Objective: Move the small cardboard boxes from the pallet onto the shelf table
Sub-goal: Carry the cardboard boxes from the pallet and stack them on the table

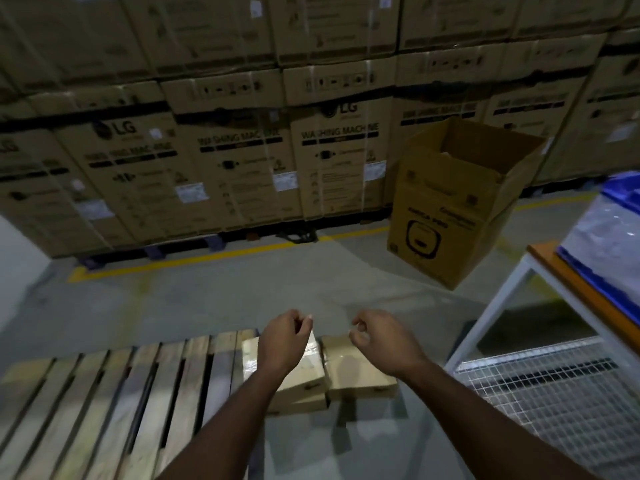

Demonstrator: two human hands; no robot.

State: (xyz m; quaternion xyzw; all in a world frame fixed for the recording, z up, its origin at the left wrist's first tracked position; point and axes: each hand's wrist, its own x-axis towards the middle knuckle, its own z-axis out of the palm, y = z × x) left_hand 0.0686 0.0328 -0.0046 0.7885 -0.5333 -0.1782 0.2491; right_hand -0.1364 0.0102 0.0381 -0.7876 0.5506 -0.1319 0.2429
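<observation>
Currently both hands, left hand and right hand, are held above the small cardboard boxes at the pallet right end, fingers loosely curled and empty, apparently readied for a grasp; shelf table is seen right of the pallet.

Rough wooden pallet carries matt cardboard boxes with glossy tape, beside a white metal-mesh shelf table.

Two small boxes sit side by side at the pallet's right end, the left one on top of a third. The counter stands to the right, a mesh shelf under it. Behind, across the floor, an open carton stands before stacked cartons.
</observation>
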